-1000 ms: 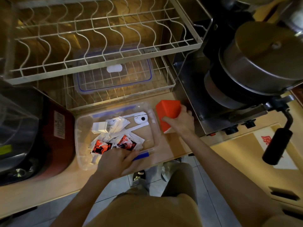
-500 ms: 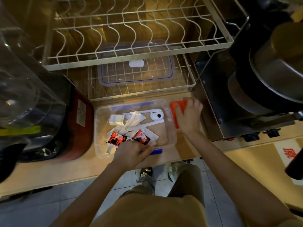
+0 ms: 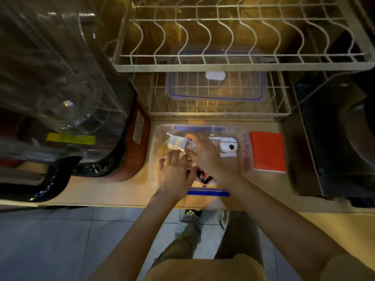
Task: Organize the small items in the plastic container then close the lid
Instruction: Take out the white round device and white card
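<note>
Right hand [image 3: 205, 157] left the red box [image 3: 267, 152], now in container [image 3: 242, 138] pinching white packet [image 3: 178, 141]; left hand [image 3: 176, 173] relaxed on packets.

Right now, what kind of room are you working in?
Most likely a home kitchen counter. A wire dish rack stands at the back with the clear lid on its lower shelf, a clear blender jar sits to the left, and a dark cooking appliance stands to the right of the plastic container.

Dim warm yellow light, motion blur throughout, wide-angle bending at edges
</note>
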`<state>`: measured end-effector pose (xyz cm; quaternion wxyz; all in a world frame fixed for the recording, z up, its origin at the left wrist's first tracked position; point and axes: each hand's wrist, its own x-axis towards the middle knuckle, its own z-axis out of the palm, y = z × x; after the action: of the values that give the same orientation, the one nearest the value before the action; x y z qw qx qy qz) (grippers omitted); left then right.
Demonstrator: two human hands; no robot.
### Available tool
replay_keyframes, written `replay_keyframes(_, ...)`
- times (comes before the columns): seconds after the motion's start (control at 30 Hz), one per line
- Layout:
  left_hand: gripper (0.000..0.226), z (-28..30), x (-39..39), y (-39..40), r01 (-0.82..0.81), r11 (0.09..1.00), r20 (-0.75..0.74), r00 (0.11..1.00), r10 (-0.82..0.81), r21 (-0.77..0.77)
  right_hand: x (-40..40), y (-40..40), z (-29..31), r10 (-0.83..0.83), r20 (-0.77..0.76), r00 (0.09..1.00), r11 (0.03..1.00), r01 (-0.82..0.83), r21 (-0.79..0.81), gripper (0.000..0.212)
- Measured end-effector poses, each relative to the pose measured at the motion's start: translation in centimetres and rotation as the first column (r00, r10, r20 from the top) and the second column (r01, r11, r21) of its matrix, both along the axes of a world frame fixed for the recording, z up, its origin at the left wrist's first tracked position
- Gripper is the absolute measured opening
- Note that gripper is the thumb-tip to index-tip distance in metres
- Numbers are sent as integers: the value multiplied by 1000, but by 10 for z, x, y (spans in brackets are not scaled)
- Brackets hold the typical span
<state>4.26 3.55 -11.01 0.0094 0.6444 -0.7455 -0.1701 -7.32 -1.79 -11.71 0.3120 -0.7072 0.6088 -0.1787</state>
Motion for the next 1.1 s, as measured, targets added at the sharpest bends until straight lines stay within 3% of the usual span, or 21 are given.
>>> replay_keyframes(0.13,53,-5,3,-1,-92,993,-2,996,93,73,8,-8,-16,45,-122,991,998,-40,45,59)
replay_keyframes(0.3,50,-7,1,-3,-116,981,-57,990,126,157,10,-15,-20,6,-225,974,997,-21,-67,47)
replay_keyframes(0.43,46,-6,2,-5,-93,966,-59,992,110,241,3,-12,-13,-17,-114,993,999,12,-41,42)
replay_keyframes(0.57,45,-2,1,-8,-54,964,-8,998,58,261,-17,2,5,-150,120,981,988,152,-12,33)
replay_keyframes(0.73,40,15,-19,-27,-12,970,52,999,-1,245,-51,16,34,-369,279,887,924,383,4,39)
replay_keyframes(0.93,37,22,-75,-55,133,982,-216,971,-102,134,-97,42,50,-577,396,714,779,627,6,39)
replay_keyframes(1.1,49,4,-106,-64,123,972,-219,973,-78,199,-133,57,44,-749,369,550,611,789,65,37)
